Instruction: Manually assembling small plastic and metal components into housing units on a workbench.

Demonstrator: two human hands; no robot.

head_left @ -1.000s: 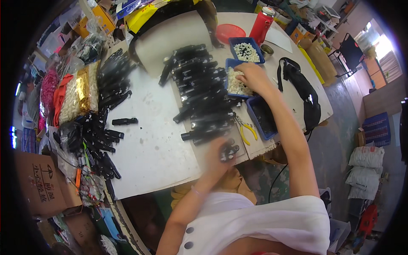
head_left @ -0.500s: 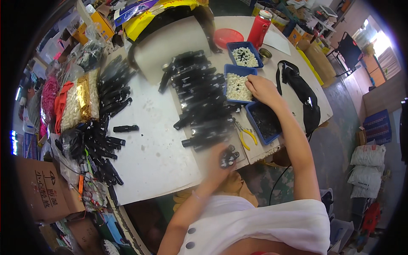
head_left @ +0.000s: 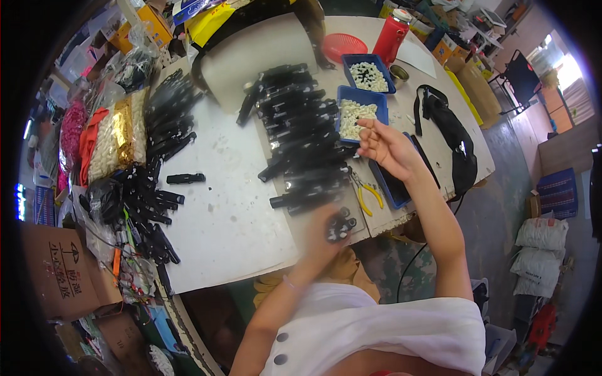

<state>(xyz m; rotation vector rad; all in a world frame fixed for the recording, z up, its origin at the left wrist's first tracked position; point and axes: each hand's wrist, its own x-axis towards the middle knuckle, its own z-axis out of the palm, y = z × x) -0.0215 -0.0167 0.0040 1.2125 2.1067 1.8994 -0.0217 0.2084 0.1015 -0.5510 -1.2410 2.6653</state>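
Note:
My left hand, blurred by motion, is closed around a bundle of short black tubes at the table's front edge. White bits show in the tube ends. My right hand is raised between the blue tray of small white pieces and the dark-filled blue tray, partly covering both. Its fingers curl in toward the thumb; whatever they hold is too small to make out. Rows of black tubes lie in front of the hands, on the middle of the table.
Yellow-handled pliers lie beside the dark-filled tray. A second tray of white pieces, a red basket, a red flask and a black bag stand farther right. More black tubes are heaped at left; one lies apart.
My right hand has left the tray of white pieces and drawn back toward me, turning its palm. My left hand stays near the same place with the black tubes.

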